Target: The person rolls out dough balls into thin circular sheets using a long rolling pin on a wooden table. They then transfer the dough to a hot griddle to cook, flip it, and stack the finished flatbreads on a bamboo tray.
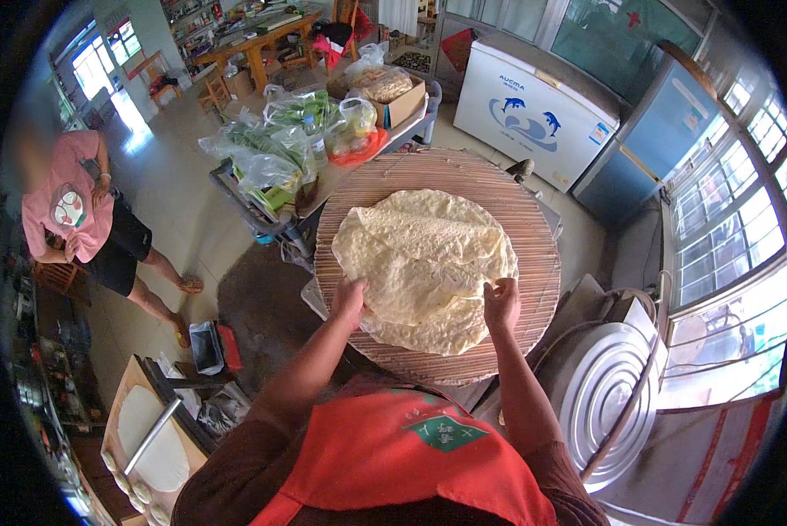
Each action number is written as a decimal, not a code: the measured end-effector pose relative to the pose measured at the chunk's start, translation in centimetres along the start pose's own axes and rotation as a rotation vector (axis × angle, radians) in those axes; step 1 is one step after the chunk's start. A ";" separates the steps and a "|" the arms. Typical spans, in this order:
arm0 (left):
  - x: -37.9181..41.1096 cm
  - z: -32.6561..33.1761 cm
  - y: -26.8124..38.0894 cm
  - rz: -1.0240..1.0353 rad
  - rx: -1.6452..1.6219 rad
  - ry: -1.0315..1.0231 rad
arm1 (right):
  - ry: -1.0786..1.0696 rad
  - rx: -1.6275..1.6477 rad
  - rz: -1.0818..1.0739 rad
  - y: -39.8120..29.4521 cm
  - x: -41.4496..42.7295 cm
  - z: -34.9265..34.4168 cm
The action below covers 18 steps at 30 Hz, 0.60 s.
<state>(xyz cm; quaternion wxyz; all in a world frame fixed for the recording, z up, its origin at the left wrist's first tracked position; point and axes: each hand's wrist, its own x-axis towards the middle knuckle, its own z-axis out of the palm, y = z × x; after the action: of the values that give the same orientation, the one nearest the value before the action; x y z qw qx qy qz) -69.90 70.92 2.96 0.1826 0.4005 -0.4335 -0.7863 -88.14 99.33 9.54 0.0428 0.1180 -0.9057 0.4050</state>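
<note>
A large thin flatbread (pixel 426 263) lies over another pale flatbread on a round mat of reddish-brown stalks (pixel 531 250), its upper part folded or rumpled. At the left edge of the upper flatbread, my left hand (pixel 351 302) pinches the rim. My right hand (pixel 502 304) grips the same sheet at its lower right edge, thumb against the fingers. More of the lower bread shows between my hands, towards me, and beyond the upper sheet at the far side.
Beyond the mat, a cart (pixel 252 214) carries bagged greens (pixel 275 148) and a cardboard box (pixel 403 108). A ridged metal lid (pixel 607 401) leans at right. At lower left, a metal rod (pixel 153 434) lies across rolled dough (pixel 147 454) on a board. A person (pixel 81 191) stands at left.
</note>
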 end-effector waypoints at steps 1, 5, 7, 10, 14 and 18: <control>-1.1 1.5 0.5 -0.034 0.027 0.023 | 0.011 -0.052 -0.067 0.8 0.6 0.1; -3.1 0.7 -1.1 0.022 0.117 -0.015 | -0.285 0.160 0.329 -2.1 4.6 3.0; -3.2 1.1 -1.8 0.010 0.093 0.027 | -0.329 0.435 0.524 -2.6 6.5 4.8; -6.7 4.9 0.3 -0.037 -0.048 -0.019 | -0.430 0.436 0.629 -0.5 10.1 6.8; -6.8 4.8 0.0 -0.101 0.017 -0.269 | -0.500 0.761 0.419 1.1 15.0 6.9; -9.6 1.5 0.6 -0.172 0.202 -0.263 | -0.635 1.324 0.364 -5.3 16.1 6.1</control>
<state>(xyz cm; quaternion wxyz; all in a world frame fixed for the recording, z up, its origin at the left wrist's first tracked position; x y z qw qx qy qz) -65.26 77.50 8.42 0.0157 0.3462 -0.4945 -0.7971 -102.27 88.46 12.10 -0.3676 0.0788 -0.4474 0.8115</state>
